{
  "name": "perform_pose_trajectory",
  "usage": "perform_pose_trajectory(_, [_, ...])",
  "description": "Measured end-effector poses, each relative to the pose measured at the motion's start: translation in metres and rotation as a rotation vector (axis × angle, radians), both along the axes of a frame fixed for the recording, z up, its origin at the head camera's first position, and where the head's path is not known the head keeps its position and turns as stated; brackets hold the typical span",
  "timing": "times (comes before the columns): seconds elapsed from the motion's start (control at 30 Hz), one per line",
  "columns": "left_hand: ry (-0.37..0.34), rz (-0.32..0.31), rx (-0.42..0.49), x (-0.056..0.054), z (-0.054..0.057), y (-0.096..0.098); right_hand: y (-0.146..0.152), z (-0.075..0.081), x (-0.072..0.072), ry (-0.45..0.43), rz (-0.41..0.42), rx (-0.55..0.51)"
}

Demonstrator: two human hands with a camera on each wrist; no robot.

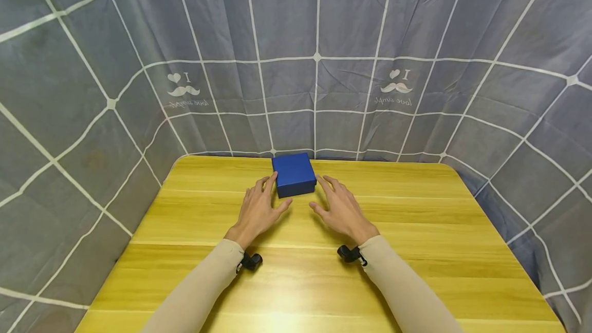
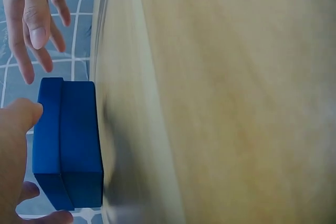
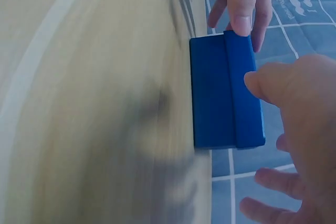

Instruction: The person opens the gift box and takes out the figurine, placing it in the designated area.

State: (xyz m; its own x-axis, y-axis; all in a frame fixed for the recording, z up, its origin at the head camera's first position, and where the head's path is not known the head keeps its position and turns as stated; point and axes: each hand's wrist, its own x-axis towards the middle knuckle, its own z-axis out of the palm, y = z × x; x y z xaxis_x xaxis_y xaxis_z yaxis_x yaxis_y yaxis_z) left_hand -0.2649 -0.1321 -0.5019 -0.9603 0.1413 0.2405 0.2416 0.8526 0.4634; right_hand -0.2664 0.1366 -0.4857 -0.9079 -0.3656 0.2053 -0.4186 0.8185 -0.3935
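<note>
A blue lidded box (image 1: pixel 294 170) stands on the wooden table close to its far edge. The left hand (image 1: pixel 259 209) reaches along the box's left side, index fingertip right at the edge, fingers spread and loosely extended. On the opposite side the right hand (image 1: pixel 340 207) has its fingertips beside the near right corner, thumb held apart. In the left wrist view the lid's overhanging rim shows on the box (image 2: pixel 79 140), and the left thumb overlaps it. Seen from the right wrist, the right thumb overlaps the lid of the box (image 3: pixel 220 93). Neither hand has its fingers curled round the box.
The yellow wooden table (image 1: pixel 287 276) has rounded far corners. Grey curtains (image 1: pixel 287 81) with white grid lines hang behind it and along both sides. Small black wrist devices, one on the left (image 1: pixel 251 261) and one on the right (image 1: pixel 349 254), sit at the sleeve ends.
</note>
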Motion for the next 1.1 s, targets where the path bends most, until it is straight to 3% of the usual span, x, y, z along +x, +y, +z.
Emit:
perform_pose_trajectory(0.53, [-0.014, -0.014, 0.028, -0.010, -0.002, 0.002, -0.015, 0.000, -0.011, -0.014, 0.002, -0.022])
perform_pose_trajectory(1.1, [-0.052, -0.016, 0.133, -0.013, -0.001, 0.001, -0.020, -0.003, -0.016, -0.066, 0.000, -0.104])
